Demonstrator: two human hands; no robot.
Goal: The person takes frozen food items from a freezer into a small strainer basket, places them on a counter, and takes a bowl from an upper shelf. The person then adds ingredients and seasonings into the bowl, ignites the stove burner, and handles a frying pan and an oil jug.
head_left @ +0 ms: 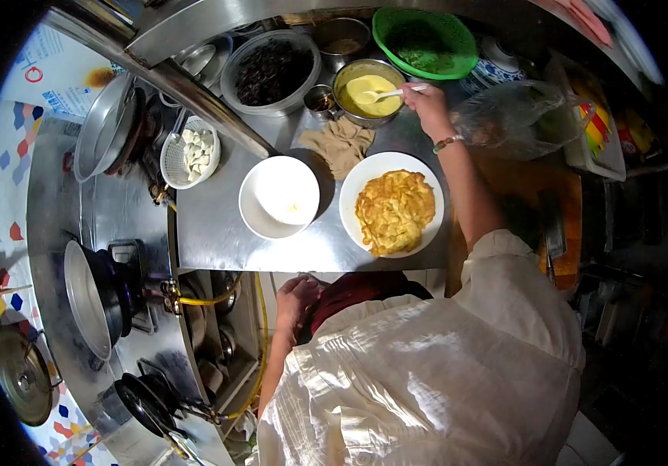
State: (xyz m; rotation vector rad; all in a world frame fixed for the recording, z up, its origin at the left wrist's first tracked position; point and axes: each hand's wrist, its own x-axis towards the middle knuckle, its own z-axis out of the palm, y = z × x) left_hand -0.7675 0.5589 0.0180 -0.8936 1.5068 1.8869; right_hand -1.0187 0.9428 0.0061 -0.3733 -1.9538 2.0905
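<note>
Holding the white spoon (386,94) in the metal bowl (377,122) of yellow mixture (363,85), with the grip of the right hand (425,107) pinched around it; can't tell for the shadowed left hand (299,301). Hemmed in by green basin (470,56) and cloth (339,147). Nearer, on the steel counter (209,239), egg plate (351,225) beside white bowl (262,182).

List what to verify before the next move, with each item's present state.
1. Right hand holding white spoon: ok.
2. Spoon's head inside the rim of the metal bowl: ok.
3. Left hand steadying that bowl: not ok; it is off the counter's near edge.
4. White bowl spotless inside: not ok; small yellow bit.
5. Browned egg on its plate: ok.
6. Flame out under the pan: cannot tell.
</note>
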